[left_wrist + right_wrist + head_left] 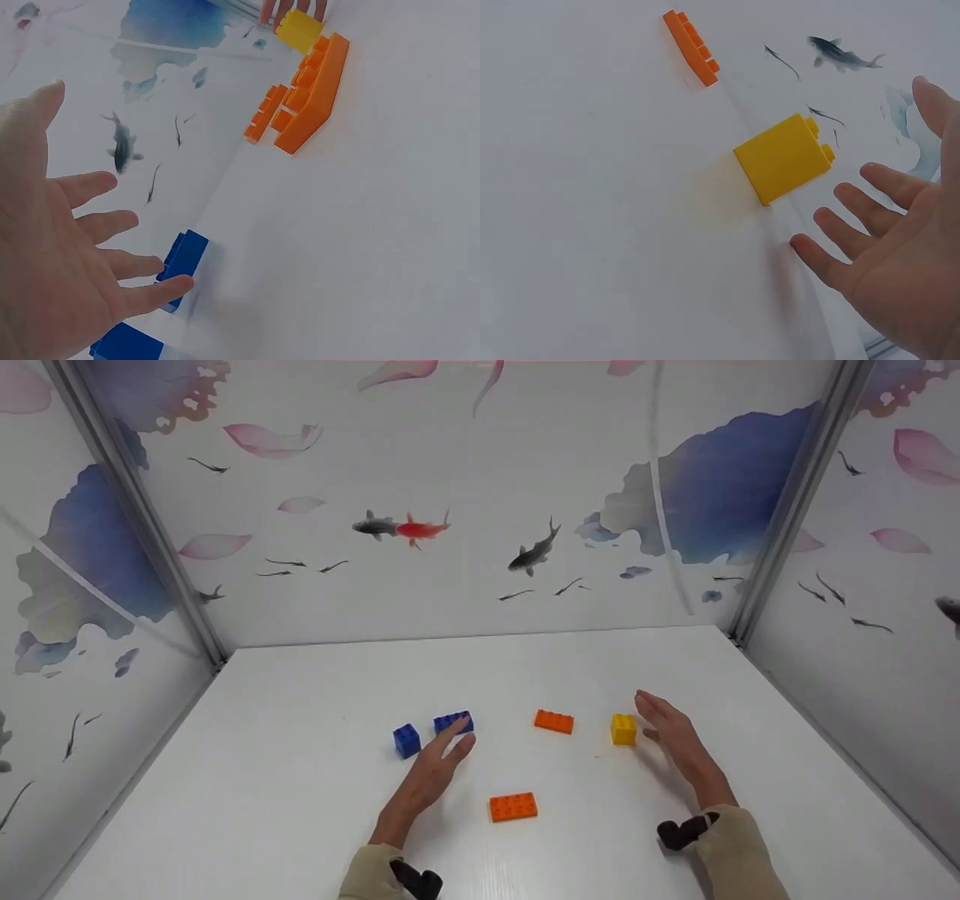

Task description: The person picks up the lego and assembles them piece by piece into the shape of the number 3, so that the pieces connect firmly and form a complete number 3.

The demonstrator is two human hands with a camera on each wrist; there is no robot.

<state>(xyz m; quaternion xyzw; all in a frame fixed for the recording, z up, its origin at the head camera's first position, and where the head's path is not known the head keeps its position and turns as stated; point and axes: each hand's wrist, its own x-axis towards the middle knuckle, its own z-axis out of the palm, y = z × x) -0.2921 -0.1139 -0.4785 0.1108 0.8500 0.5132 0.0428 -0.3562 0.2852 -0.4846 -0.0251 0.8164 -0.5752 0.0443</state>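
The white table [262,795] is carrying two blue bricks [406,742] near each other, two orange bricks [514,807] lying well apart, and a yellow brick [623,730] standing rightmost.

**High and wide, low and close**

The head camera looked forward and down from the near side of the white table [555,675], taking in both far corners. The left wrist camera [415,877], close by the left hand [75,262], faced the far edge toward its right corner, tilted. The right wrist camera [681,832], also tilted, faced that edge from near the yellow brick [784,159]. All three views shared that brick and the farther orange brick [553,721].
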